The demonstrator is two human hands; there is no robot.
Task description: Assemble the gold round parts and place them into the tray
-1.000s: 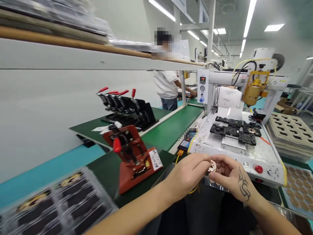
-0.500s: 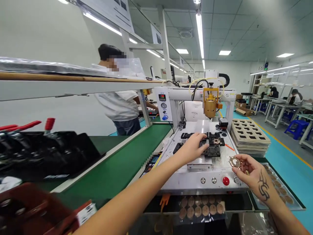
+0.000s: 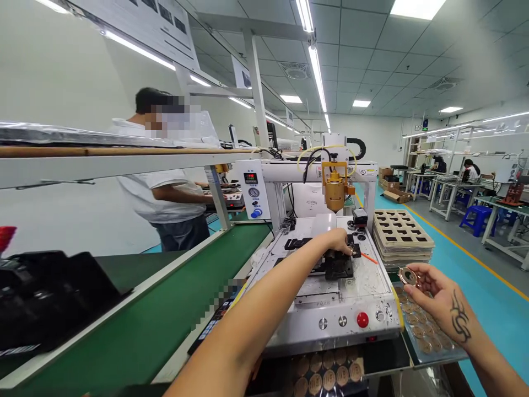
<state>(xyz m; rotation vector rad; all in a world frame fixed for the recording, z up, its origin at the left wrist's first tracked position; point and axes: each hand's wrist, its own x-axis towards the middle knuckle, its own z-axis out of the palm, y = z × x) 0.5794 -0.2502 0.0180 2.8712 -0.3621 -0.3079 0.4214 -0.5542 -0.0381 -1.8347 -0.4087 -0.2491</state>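
My left hand (image 3: 336, 241) reaches out over the white machine bed (image 3: 363, 281), its fingers curled down onto a small part in the black fixtures (image 3: 336, 266). Whether it grips that part is not clear. My right hand (image 3: 438, 295), tattooed on the back, is raised to the right of the machine and pinches a round copper-coloured ring part (image 3: 408, 275) between thumb and fingers. Above the bed hangs the machine's yellow head (image 3: 334, 188).
A green conveyor belt (image 3: 165, 309) runs along the left. A stack of brown slotted trays (image 3: 400, 234) stands right of the machine, and a tray of round copper parts (image 3: 425, 336) lies below my right hand. A person in a white shirt (image 3: 165, 193) works further down the line.
The view has swung right, from the red clamp jig to the machine. My hands have separated: the left reached farther onto the fixtures, the right kept the ring part and drew off rightward.
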